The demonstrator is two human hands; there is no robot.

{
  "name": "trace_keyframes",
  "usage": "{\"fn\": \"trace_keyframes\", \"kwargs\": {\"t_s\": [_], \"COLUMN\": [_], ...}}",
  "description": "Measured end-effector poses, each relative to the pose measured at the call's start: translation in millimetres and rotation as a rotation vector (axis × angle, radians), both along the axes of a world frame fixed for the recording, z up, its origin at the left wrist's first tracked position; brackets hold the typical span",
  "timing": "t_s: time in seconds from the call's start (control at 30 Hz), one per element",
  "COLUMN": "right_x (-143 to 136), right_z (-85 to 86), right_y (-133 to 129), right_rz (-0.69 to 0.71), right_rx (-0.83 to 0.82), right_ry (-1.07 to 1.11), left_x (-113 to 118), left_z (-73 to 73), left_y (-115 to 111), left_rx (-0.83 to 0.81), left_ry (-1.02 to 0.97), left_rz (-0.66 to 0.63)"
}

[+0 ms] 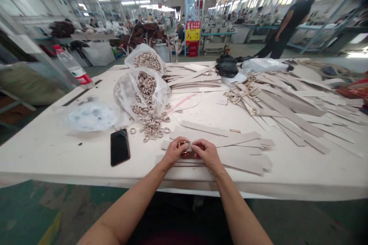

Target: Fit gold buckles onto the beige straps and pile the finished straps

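Observation:
Close to the table's front edge, my two hands meet over several flat beige straps [244, 164]. My left hand [172, 152] is closed, its fingers and thumb around a gold-coloured metal buckle [183, 144]. Right beside it, my right hand [210, 154] is pinched with the fingertips at the buckle's side; the small piece between them is hard to make out. A brownish strap piece [188, 155] shows below the fingers. Just beyond my hands lies a loose gold buckle [235, 131]. Small beige strap loops [155, 125] spill in a heap to the left.
Plastic bags of loops [146, 84] stand behind the heap. A phone [120, 147], a clear bag [93, 116] and a bottle [76, 69] are on the left. Straps with buckles [290, 113] pile up on the right. A person [293, 21] stands beyond the table.

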State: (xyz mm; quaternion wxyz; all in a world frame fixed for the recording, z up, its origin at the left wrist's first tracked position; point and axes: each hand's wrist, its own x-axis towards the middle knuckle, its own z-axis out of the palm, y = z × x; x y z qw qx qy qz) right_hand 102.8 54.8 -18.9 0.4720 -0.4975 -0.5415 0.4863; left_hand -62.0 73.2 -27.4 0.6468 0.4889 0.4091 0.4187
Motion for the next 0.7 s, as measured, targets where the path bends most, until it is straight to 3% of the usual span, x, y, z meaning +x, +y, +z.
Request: {"fn": "trace_keyframes", "kwargs": {"t_s": [0.2, 0.33, 0.5, 0.7], "right_x": [11.6, 10.4, 11.6, 52.7], "right_z": [5.2, 15.8, 33.4, 65.7], "right_y": [16.4, 22.7, 13.6, -10.2], "right_rz": [0.253, 0.349, 0.276, 0.14], "right_rx": [-0.136, -0.14, 0.061, 0.445], "right_ry": [0.172, 0.14, -0.156, -0.601], "left_x": [-3.0, -4.3, -3.1, 12.0], "left_z": [-4.3, 1.7, 16.5, 46.5], "left_y": [0.3, -1.8, -2.7, -2.0], "left_rx": [0.051, 0.079, 0.019, 0.072], "left_ry": [0.018, -0.021, -0.019, -0.066], "left_rz": [-0.107, -0.102, -0.183, -0.196]}}
